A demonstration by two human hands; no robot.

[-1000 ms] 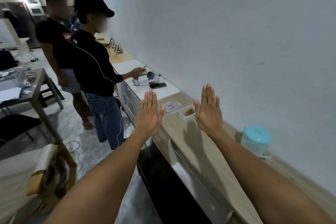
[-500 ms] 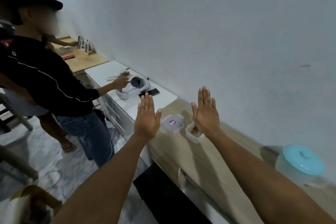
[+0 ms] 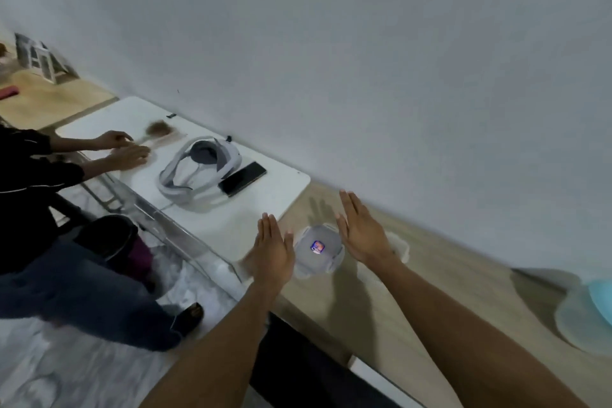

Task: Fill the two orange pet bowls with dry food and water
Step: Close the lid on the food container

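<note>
Flanking a rounded translucent plastic lid (image 3: 317, 250) on pale woodgrain counter (image 3: 390, 305), both hands flat, fingers spread, empty

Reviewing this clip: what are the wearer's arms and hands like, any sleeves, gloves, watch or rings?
Both forearms are bare, with no sleeves in view. The left hand and right hand wear no gloves. No watch, bracelet or ring shows, though motion blur could hide a thin ring.

Clear lidded plastic container (image 3: 317, 250) with small colourful sticker, upright on the wooden counter (image 3: 390, 305), blurred.
</note>
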